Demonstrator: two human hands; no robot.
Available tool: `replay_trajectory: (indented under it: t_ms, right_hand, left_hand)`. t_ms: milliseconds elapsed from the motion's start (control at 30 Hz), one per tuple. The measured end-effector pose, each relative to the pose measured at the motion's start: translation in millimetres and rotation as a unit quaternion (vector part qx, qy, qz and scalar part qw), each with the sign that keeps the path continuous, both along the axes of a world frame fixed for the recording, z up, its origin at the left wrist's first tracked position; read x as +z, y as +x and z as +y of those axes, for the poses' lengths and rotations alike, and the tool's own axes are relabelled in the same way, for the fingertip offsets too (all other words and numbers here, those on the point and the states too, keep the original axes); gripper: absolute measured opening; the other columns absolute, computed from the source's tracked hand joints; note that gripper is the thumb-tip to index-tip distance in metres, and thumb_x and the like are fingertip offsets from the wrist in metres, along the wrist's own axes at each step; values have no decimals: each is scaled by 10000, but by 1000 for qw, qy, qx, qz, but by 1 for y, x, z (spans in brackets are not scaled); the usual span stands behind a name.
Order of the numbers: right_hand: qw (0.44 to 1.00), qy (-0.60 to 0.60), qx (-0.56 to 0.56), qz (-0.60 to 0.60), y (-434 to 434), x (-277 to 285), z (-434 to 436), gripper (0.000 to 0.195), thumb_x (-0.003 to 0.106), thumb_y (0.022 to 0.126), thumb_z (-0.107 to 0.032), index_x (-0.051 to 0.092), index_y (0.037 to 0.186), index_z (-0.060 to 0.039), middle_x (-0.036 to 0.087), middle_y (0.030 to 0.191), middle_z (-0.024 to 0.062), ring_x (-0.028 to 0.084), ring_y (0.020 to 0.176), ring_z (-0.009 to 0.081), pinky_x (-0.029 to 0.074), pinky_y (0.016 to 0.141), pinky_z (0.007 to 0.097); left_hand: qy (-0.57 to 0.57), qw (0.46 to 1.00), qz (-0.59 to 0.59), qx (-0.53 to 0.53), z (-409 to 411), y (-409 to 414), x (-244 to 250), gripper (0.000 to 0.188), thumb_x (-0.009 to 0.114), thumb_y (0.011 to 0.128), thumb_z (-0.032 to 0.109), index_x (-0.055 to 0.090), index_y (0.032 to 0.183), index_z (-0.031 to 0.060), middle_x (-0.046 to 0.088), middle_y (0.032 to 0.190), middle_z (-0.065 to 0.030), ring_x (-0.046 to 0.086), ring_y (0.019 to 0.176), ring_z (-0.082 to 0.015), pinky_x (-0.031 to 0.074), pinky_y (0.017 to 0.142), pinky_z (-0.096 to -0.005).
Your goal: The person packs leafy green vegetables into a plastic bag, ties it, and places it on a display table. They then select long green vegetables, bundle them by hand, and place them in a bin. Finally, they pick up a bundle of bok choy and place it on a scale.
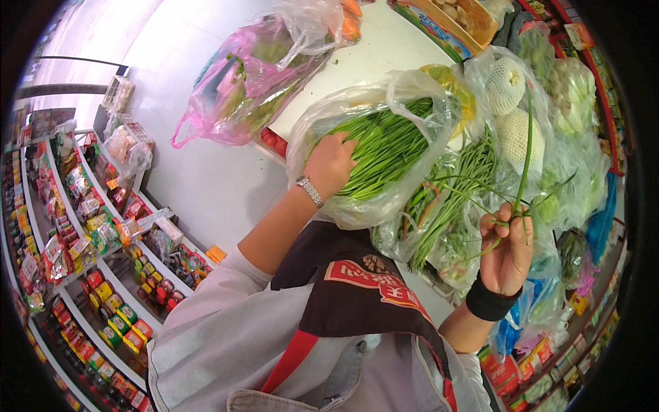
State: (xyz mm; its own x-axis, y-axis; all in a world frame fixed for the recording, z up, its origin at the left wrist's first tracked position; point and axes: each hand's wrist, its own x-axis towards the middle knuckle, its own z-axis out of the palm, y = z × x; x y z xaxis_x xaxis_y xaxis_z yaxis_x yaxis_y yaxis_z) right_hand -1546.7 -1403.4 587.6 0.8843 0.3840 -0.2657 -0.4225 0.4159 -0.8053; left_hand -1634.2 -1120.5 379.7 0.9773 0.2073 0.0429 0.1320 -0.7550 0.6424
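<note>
A clear plastic bag stands open before me, with a thick bundle of thin green stalks, which look like chives or garlic stems, lying in it. My left hand, a metal-band watch on its wrist, reaches over the bag's near left rim. Its curled fingers touch the stalks; whether they grip any is hidden. Off to the right, my right hand is raised and pinches a few loose green stalks between thumb and fingers. One stalk points up, while thinner ends spread sideways. A black wristband circles that wrist.
Long green beans lie in plastic between my hands. Beyond are net-wrapped round produce, a yellow bag and a carton of mushrooms. A pink bag of vegetables sits at upper left. Store shelves line the left.
</note>
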Motion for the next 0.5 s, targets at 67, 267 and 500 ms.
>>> replay_trajectory:
  t_ms: [67, 267, 500]
  right_hand:
    - [1000, -4, 1, 6, -1, -2, 0, 201, 640, 951, -110, 575, 1130, -44, 619, 984, 81, 552, 751, 105, 441, 788, 340]
    - [1000, 1, 3, 17, -2, -5, -1, 215, 653, 943, -116, 580, 1133, -49, 622, 981, 77, 554, 742, 106, 444, 788, 340]
    - [1000, 3, 9, 17, -2, -6, 1, 215, 655, 941, -113, 585, 1132, -46, 626, 989, 84, 557, 748, 106, 447, 797, 343]
  left_hand:
    - [-56, 998, 8, 8, 6, 0, -2, 383, 712, 819, 76, 640, 1193, 30, 627, 1194, -194, 617, 1048, -352, 492, 938, -414]
    - [-162, 978, 56, 118, 30, 5, -2, 422, 708, 764, -28, 645, 1171, 65, 644, 1021, -154, 645, 928, -296, 533, 792, -390]
    - [3, 998, 15, 66, 5, -10, 2, 202, 725, 783, 99, 696, 982, 87, 606, 877, -120, 627, 861, -314, 502, 751, -413]
